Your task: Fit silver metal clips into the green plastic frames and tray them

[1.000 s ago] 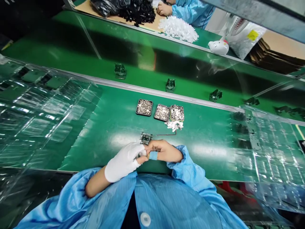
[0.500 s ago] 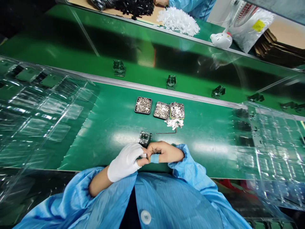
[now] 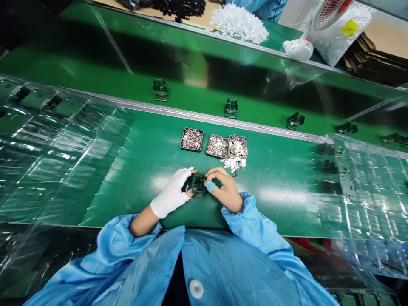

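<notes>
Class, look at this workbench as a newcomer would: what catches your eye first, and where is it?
Probably the white-gloved left hand, front and centre, gripping a dark green board assembly, with the right hand at its right side. Next, three small trays of glinting metallic parts just beyond the hands, then the bright white heap at the top.

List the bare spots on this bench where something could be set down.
Bare green bench shows between the left plastic trays and the left hand, and between the right hand and the right plastic trays. The middle is crowded: circuit board between the hands, small boxes and loose metal bits beyond.
</notes>
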The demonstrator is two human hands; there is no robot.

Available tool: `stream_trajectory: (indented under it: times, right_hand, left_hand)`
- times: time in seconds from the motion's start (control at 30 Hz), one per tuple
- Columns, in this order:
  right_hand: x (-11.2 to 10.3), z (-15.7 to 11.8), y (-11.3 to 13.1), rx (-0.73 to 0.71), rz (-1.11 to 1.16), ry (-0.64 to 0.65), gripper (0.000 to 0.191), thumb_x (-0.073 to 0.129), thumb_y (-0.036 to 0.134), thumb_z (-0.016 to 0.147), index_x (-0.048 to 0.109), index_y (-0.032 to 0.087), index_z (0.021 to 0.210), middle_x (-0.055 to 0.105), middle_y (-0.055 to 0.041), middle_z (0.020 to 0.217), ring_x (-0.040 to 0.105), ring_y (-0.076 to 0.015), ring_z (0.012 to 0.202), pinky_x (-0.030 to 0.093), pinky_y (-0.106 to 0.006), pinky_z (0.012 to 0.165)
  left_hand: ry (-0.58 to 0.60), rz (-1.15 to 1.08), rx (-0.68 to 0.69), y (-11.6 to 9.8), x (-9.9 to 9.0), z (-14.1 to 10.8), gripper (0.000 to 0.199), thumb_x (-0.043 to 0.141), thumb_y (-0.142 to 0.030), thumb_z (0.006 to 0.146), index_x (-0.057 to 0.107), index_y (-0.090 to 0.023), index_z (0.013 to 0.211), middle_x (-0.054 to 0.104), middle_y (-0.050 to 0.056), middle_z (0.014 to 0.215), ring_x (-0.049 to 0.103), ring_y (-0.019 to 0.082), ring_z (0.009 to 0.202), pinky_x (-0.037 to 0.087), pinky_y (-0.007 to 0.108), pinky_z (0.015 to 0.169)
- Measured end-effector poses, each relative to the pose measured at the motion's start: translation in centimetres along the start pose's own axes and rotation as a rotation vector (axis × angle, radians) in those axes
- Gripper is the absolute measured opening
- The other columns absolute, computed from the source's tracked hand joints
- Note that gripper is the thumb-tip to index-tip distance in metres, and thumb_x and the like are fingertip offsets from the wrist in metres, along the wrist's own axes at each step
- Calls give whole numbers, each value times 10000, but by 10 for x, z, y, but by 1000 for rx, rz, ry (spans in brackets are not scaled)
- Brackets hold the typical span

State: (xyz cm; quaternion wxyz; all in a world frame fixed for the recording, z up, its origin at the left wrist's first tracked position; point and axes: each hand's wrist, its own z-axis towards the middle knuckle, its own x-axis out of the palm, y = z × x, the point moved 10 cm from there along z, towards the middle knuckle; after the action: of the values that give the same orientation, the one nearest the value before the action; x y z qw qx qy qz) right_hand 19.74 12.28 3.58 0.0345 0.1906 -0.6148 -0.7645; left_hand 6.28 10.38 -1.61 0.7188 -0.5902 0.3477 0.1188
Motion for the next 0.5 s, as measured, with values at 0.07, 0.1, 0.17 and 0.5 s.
stream_trajectory:
  times: [0.07,0.1,0.17,0.5]
  right_hand:
    - [2,-1,4,-53,-58,-8,52,578,164,804,585,204,771,603,-48,915,580,-180,904,459,-350,848]
    - [4,-1,4,-67,-76,-7,59,567,155,806,578,207,779,601,-47,912,580,-178,902,466,-348,842]
    - [7,-2,4,-88,-114,-6,71,543,144,812,561,211,795,596,-46,899,581,-174,887,479,-341,825]
    - [20,-8,7,-182,-240,24,103,503,115,806,533,208,838,592,-65,911,578,-176,866,497,-319,780]
  left_hand:
    - [-21,-59,-4,-5,3,-2,537,506,-388,824,387,-155,1293,498,165,1291,478,285,1225,392,471,1038]
    - [-19,-67,-6,-8,5,-3,571,510,-384,813,359,-148,1312,483,173,1298,471,290,1230,388,477,1039]
    - [7,-70,-1,-12,8,-6,635,527,-388,790,323,-132,1333,448,193,1323,438,311,1258,365,497,1051]
    - [-102,-222,-120,-1,6,-10,683,627,-477,748,342,-175,1290,490,154,1292,488,293,1215,397,466,1028]
